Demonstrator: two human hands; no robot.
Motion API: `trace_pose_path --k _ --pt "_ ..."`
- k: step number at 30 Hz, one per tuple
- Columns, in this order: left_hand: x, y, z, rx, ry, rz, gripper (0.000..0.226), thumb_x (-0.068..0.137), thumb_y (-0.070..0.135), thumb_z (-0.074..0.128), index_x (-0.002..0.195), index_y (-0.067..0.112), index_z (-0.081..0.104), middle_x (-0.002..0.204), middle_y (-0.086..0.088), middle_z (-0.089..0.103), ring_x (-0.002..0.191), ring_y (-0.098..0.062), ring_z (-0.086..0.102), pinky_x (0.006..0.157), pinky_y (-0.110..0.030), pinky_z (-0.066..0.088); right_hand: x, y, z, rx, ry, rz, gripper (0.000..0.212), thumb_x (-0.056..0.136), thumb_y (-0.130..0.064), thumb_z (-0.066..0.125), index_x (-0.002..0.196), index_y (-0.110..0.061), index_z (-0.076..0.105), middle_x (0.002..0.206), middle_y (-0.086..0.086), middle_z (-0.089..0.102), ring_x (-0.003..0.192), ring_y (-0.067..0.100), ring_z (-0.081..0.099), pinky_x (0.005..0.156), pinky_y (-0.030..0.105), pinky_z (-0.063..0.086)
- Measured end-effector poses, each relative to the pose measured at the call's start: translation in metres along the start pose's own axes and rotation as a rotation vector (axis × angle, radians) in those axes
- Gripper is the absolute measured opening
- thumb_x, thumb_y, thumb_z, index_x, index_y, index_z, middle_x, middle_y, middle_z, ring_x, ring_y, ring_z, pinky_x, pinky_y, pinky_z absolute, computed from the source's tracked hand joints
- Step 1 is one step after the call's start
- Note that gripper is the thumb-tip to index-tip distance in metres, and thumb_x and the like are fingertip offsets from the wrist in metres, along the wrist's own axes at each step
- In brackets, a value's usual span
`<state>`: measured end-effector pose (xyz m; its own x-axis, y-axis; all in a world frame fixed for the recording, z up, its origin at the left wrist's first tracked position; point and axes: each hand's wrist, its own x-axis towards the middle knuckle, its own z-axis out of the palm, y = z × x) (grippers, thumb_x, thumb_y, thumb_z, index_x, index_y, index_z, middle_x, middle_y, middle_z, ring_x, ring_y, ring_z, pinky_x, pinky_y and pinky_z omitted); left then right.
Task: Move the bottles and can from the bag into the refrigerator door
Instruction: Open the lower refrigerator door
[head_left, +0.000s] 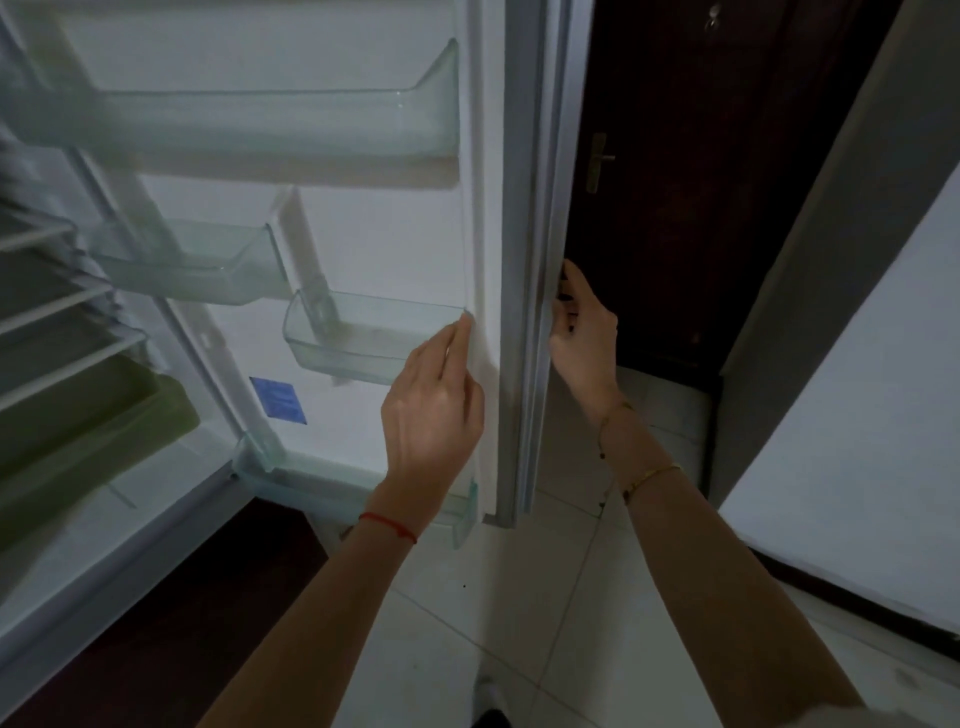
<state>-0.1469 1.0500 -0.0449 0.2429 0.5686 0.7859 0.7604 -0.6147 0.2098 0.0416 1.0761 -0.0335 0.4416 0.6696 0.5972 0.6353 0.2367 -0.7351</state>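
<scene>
The refrigerator door (395, 244) stands open in front of me, its white inner face toward me. It carries clear plastic bins: a wide top bin (270, 122), a small middle bin (197, 265), a small lower bin (363, 338) and a bottom bin (358, 499). All look empty. My left hand (431, 415) lies flat against the door's inner edge beside the lower bin, fingers together. My right hand (582, 332) curls around the door's outer edge (540, 260). No bag, bottle or can is in view.
The refrigerator's interior with wire shelves (57, 312) and a greenish drawer (88, 421) is at the left. A dark wooden door (701, 182) with a handle stands behind the fridge door. A white wall (857, 415) is at the right. The floor is pale tile (519, 597).
</scene>
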Motion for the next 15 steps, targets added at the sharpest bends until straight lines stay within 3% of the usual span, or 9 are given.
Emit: trace_pose_path --k 7,11,15 --pt "0.044 0.005 0.048 0.014 -0.052 -0.043 0.049 0.088 0.019 0.051 0.136 0.013 0.055 0.131 0.0 0.064 0.096 -0.015 0.068 0.072 -0.026 0.054 0.064 0.042 0.019 0.054 -0.028 0.002 0.047 0.097 -0.005 0.04 0.142 -0.018 0.046 0.106 -0.003 0.064 0.09 0.007 0.061 0.084 0.001 0.042" --pt "0.052 0.014 0.06 0.017 -0.066 -0.055 0.05 0.087 0.021 0.055 0.135 0.011 0.056 0.13 -0.003 0.065 0.096 -0.015 0.069 0.073 -0.023 0.053 0.083 0.057 0.023 0.049 -0.056 0.001 0.049 0.096 -0.007 0.039 0.143 -0.021 0.044 0.116 0.001 0.066 0.1 0.01 0.064 0.096 0.016 0.049" --pt "0.073 0.015 0.089 0.041 -0.088 -0.073 0.051 0.087 0.022 0.056 0.136 0.009 0.055 0.131 -0.004 0.064 0.096 -0.014 0.069 0.072 -0.022 0.053 0.116 0.079 0.039 0.057 -0.093 0.025 0.05 0.097 -0.006 0.041 0.145 -0.02 0.042 0.133 0.002 0.06 0.12 0.01 0.058 0.108 0.032 0.044"
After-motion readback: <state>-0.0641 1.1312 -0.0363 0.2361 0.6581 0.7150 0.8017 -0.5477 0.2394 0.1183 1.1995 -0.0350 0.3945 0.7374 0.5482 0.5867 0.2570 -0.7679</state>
